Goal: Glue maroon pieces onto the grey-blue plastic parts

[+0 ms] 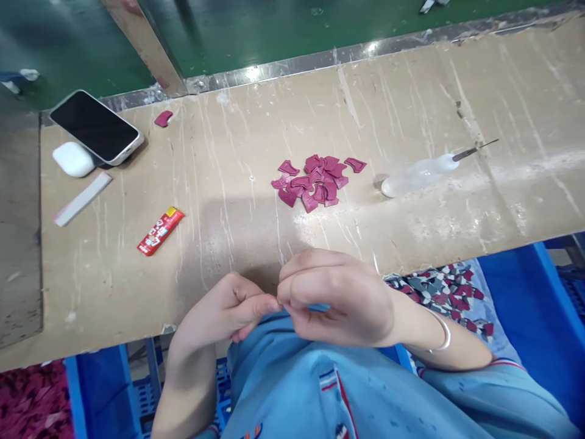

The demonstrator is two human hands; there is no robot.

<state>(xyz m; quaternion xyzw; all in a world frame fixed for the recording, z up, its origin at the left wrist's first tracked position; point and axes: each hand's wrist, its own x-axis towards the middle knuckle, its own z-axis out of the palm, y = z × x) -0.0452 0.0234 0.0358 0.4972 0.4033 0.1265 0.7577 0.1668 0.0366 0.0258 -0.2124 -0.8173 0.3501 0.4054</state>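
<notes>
My left hand [244, 308] and my right hand [336, 296] meet at their fingertips, just over the table's near edge. Both are closed in a pinch, and whatever sits between the fingers is hidden or too small to make out. Beyond them on the table lies a loose pile of small flat maroon pieces [315, 180], some with a raised rim. To the right of the pile rests a tool with a translucent whitish handle [418, 175] and a thin metal tip.
On the tan table [219, 146] lie a phone [98, 128], a white case [73, 160], a pale strip [83, 199], a red packet [161, 231] and a lone maroon piece [163, 119]. Below stand a blue crate [525, 305] beside mixed pieces [448, 296], and more maroon pieces [34, 402].
</notes>
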